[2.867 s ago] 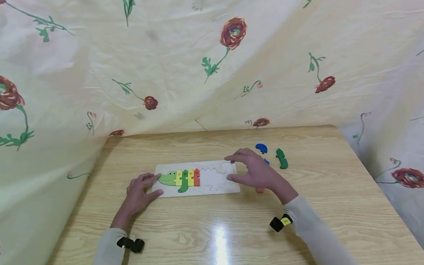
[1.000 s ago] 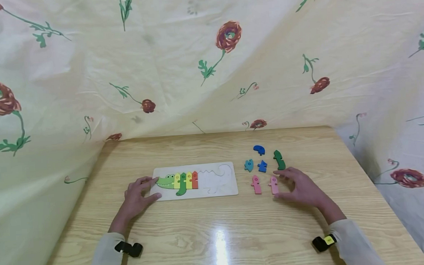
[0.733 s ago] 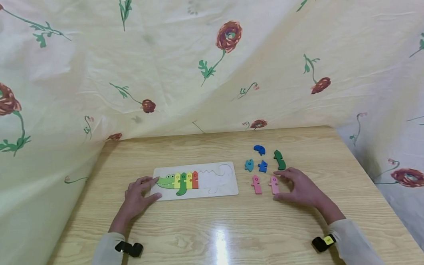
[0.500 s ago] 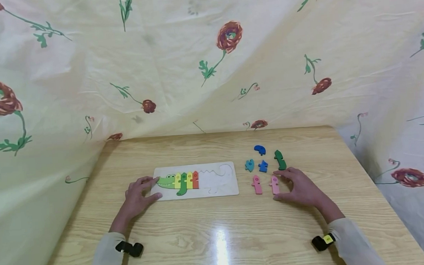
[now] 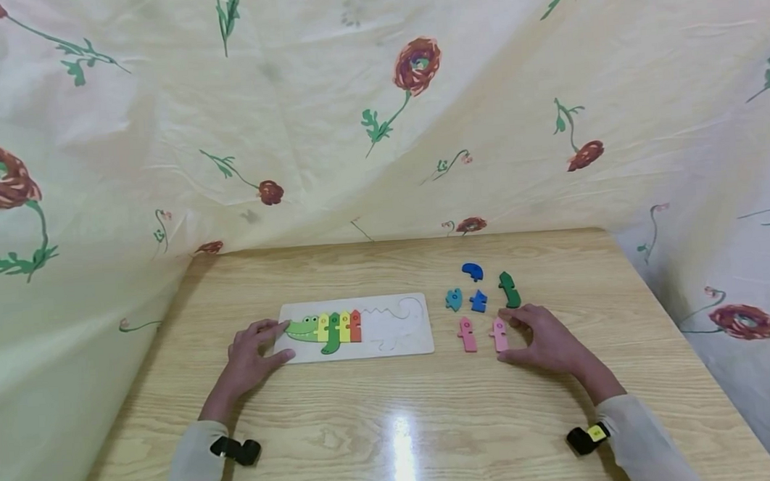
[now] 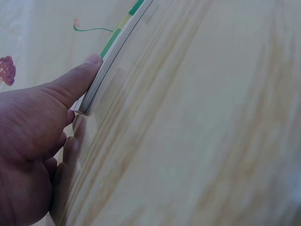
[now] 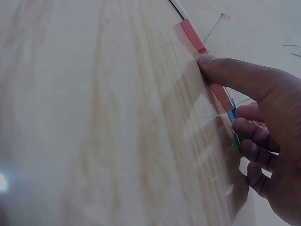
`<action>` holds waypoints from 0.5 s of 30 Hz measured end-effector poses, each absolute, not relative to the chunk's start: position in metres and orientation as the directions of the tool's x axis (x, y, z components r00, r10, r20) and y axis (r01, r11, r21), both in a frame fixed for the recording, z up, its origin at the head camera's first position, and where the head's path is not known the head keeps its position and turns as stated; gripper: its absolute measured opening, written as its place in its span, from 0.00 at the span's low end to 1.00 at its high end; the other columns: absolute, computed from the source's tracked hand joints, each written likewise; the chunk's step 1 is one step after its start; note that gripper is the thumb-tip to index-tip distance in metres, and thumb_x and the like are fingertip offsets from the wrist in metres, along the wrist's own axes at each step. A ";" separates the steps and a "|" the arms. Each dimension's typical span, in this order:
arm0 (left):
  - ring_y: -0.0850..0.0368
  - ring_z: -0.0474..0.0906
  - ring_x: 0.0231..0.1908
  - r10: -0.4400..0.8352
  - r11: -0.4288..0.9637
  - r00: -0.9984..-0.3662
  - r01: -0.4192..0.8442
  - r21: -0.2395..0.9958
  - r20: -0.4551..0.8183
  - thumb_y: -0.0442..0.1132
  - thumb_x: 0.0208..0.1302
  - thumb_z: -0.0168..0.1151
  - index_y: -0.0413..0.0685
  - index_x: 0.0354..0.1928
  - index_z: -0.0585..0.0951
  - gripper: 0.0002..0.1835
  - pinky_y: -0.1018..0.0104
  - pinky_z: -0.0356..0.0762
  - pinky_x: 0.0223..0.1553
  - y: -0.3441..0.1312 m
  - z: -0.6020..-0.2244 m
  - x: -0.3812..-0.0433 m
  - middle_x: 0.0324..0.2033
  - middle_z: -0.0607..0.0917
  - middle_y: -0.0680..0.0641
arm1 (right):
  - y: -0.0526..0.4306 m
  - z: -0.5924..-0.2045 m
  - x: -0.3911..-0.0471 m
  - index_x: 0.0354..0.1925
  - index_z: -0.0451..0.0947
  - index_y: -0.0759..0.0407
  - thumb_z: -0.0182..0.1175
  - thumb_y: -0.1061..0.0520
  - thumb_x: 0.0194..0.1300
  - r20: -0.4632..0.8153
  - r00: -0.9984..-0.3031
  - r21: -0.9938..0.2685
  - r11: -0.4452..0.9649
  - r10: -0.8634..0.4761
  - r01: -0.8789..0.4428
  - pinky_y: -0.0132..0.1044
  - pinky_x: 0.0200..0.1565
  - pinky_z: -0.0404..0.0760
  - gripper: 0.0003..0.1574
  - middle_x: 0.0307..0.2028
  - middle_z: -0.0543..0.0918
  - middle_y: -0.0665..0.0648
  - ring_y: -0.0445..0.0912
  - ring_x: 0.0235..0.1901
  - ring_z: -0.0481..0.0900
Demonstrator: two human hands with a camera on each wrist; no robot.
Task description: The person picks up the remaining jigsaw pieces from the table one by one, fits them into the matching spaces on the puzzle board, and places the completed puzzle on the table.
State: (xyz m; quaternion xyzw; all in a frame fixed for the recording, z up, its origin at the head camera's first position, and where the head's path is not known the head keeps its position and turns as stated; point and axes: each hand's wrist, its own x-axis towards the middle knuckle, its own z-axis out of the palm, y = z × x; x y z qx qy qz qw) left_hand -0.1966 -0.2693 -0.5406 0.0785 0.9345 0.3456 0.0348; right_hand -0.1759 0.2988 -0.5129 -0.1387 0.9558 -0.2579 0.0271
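A pale puzzle board (image 5: 396, 334) lies flat, with a crocodile head and green, yellow and red pieces set into its left half. My left hand (image 5: 250, 356) holds the board's left end between thumb and fingers; its thumb (image 6: 80, 80) shows against the board edge in the left wrist view. To the right, my right hand (image 5: 543, 337) pinches a light pink puzzle piece (image 5: 499, 335) lying on the table, thumb at the lower end and index finger at the upper. A darker pink puzzle piece (image 5: 467, 336) lies just left of it.
Behind the pink pieces lie a dark blue curved piece (image 5: 472, 271), a light blue piece (image 5: 453, 299), a blue piece (image 5: 478, 301) and a green piece (image 5: 509, 290). The wooden table (image 5: 343, 431) ends at a flowered cloth (image 5: 326, 113) at the back and sides.
Since the earliest frame, my right hand has moved from the board's right end to the light pink piece. Over the last second it stays there. The left hand keeps its place on the board.
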 end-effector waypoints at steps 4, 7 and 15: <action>0.33 0.58 0.67 0.176 0.747 -0.984 0.131 0.652 -0.003 0.55 0.64 0.71 0.56 0.73 0.72 0.37 0.38 0.52 0.58 -0.270 -0.540 -0.196 0.71 0.68 0.37 | 0.299 -0.513 -0.178 0.65 0.77 0.60 0.78 0.34 0.51 0.026 -0.957 -0.501 0.825 -0.290 -0.264 0.60 0.56 0.75 0.52 0.51 0.80 0.58 0.56 0.52 0.75; 0.33 0.58 0.68 0.175 0.747 -0.985 0.128 0.652 -0.006 0.54 0.64 0.71 0.56 0.73 0.72 0.37 0.38 0.52 0.58 -0.270 -0.540 -0.196 0.71 0.68 0.37 | 0.299 -0.514 -0.178 0.63 0.79 0.59 0.78 0.34 0.51 0.022 -0.956 -0.503 0.823 -0.292 -0.263 0.60 0.56 0.75 0.49 0.52 0.80 0.59 0.56 0.52 0.75; 0.33 0.58 0.67 0.173 0.749 -0.985 0.128 0.650 -0.006 0.52 0.64 0.72 0.55 0.73 0.72 0.36 0.38 0.52 0.58 -0.269 -0.539 -0.196 0.71 0.68 0.37 | 0.299 -0.514 -0.178 0.62 0.79 0.62 0.79 0.36 0.50 0.014 -0.959 -0.520 0.817 -0.284 -0.250 0.61 0.56 0.75 0.50 0.52 0.80 0.60 0.56 0.52 0.76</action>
